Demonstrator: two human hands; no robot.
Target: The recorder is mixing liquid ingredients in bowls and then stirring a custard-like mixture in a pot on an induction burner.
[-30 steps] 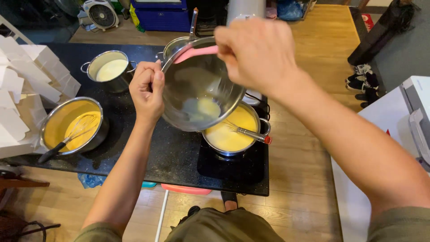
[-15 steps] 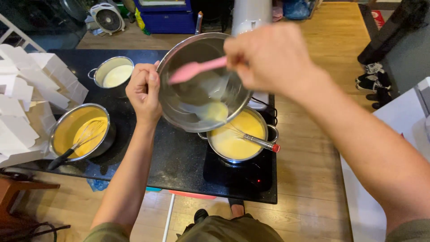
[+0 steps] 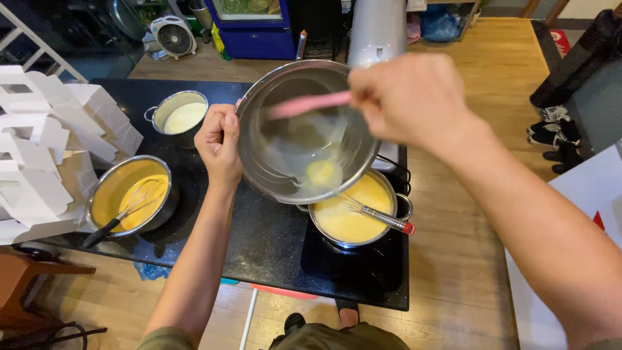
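My left hand (image 3: 219,144) grips the rim of a large steel mixing bowl (image 3: 272,168) and holds it tilted over a pot of yellow batter (image 3: 343,217) on the black stove. My right hand (image 3: 414,97) holds a pink spatula (image 3: 308,104) whose blurred blade is inside the bowl. A small lump of yellow batter (image 3: 322,172) lies near the bowl's lower edge. A whisk with a red-tipped metal handle (image 3: 382,219) rests in the pot.
A second steel bowl of yellow batter with a whisk (image 3: 129,194) sits at the left of the black counter (image 3: 259,246). A small pot of white liquid (image 3: 181,116) stands behind it. White folded boxes (image 3: 45,142) are stacked at the far left.
The spatula has swept across the inside of the bowl. The lump of batter has slid lower toward the rim above the pot. The bowl stays tilted in my left hand.
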